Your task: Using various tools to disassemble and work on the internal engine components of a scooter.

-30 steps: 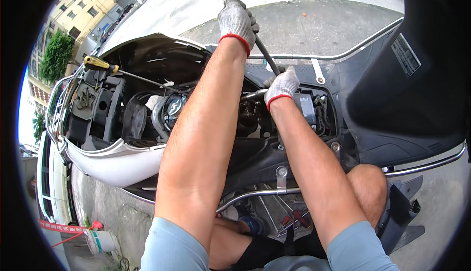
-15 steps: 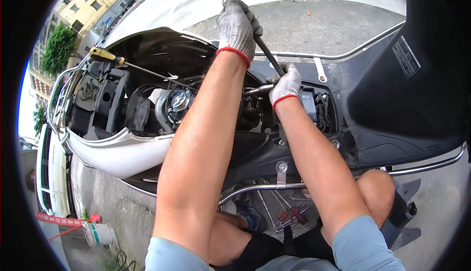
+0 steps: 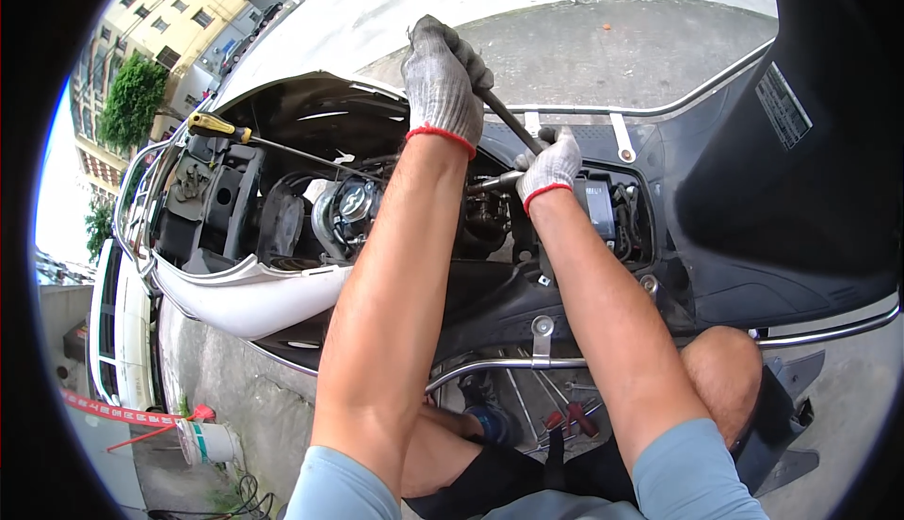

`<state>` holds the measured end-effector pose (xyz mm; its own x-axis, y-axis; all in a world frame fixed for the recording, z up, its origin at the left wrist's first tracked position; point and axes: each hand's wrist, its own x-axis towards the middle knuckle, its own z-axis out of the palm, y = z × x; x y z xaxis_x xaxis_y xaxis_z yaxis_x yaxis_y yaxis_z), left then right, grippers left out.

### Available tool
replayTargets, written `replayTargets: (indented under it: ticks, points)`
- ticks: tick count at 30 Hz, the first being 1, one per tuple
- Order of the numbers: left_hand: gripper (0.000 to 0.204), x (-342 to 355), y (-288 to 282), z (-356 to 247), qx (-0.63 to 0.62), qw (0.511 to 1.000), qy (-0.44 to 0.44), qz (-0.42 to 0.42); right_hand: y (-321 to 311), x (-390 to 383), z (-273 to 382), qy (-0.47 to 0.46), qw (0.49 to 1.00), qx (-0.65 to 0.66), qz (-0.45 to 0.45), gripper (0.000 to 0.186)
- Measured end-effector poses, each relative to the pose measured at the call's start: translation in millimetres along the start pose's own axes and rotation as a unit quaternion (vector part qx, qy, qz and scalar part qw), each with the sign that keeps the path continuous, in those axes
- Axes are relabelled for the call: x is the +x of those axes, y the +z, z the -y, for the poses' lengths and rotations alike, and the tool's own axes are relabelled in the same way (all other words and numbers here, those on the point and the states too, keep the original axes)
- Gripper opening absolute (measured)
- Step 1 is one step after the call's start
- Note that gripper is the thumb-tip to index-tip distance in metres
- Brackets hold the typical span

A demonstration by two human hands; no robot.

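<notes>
My gloved left hand (image 3: 443, 77) is closed round the upper end of a long dark bar handle (image 3: 509, 121) of a socket wrench. At the handle's lower end, my gloved right hand (image 3: 551, 164) is wrapped round the wrench's head. A metal extension (image 3: 492, 183) runs left from that hand into the opened middle of a scooter (image 3: 250, 301), beside the engine (image 3: 356, 204). My left forearm hides part of this opening and the extension's far end is hard to make out. A long screwdriver (image 3: 218, 128) with a yellow handle lies across the scooter's left part.
A battery (image 3: 600, 202) sits in an open bay right of my right hand. Chrome guard rails (image 3: 574, 363) edge the scooter. Below lie red-handled tools (image 3: 574, 418) and metal rods on the ground. A white bucket (image 3: 209, 443) stands at lower left.
My left hand has come nearer and slightly left, swinging the handle's upper end with it. My right hand stays at the wrench head. The whole view has shifted a little.
</notes>
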<state>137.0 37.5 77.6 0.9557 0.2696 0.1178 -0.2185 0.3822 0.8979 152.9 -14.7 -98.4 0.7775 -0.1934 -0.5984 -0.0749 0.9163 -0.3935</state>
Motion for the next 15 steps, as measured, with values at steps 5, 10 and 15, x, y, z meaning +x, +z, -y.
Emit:
replayTargets:
  ticks: [5,10,15]
  points:
    - [0.038,-34.9,-5.1,-5.0,-0.001,0.999,0.036,0.015,-3.9,0.8,0.9,-0.015,0.998,0.038,0.054,0.036]
    - [0.039,-73.8,-20.9,-2.8,-0.023,0.996,0.076,0.048,-9.6,-1.9,0.5,-0.001,0.997,0.035,0.07,0.029]
    - [0.042,-126.4,-35.2,10.9,-0.036,0.987,0.129,0.093,-17.9,-1.4,2.4,0.038,0.985,0.065,0.156,0.03]
